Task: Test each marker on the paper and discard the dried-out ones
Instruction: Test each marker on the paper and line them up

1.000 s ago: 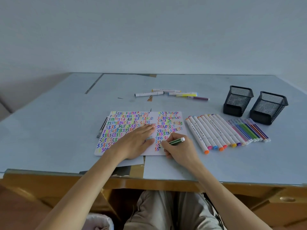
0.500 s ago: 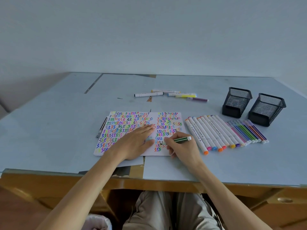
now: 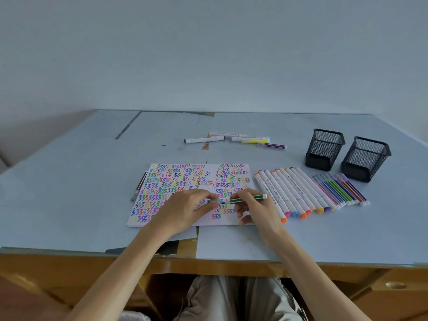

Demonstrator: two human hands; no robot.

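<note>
green marker [image 3: 247,199] sits over the paper [image 3: 162,195] at its 4 o'clock, right hand [image 3: 257,208] pinching the barrel, left hand [image 3: 185,210] pinching the cap [image 3: 214,201] at the tip; light, rigid, slick plastic, so grip mid-barrel.

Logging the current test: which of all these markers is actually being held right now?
The thin green striped marker, held by the right hand over the paper; the left hand pinches its cap. All others lie on the table.
</note>
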